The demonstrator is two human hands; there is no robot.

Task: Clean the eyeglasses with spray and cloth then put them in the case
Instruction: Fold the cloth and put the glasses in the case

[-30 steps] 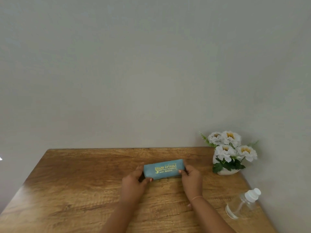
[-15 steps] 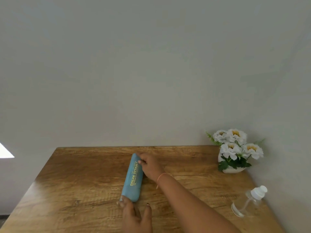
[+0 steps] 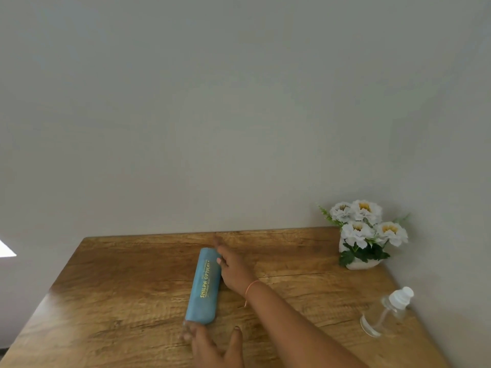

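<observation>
Fingers of left hand (image 3: pixel 212 346) and right hand (image 3: pixel 234 266) rest straight against blue, yellow-lettered case (image 3: pixel 204 286).

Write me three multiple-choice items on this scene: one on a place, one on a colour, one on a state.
1. Where is the spray bottle?
A. on a shelf
B. near the right edge of the table, nearer the camera than the flower pot
C. at the table's left edge

2. What colour is the eyeglass case?
A. red
B. black
C. blue with yellow lettering

3. How is the eyeglass case?
A. closed, lying flat, a hand at each end
B. open, glasses showing
C. standing on end

Key: B, the bottle sits by the right edge, this side of the flowers. C, the lettering runs along its blue top. A, the right hand touches its far end and the left hand its near end, with no glasses in sight.
</observation>
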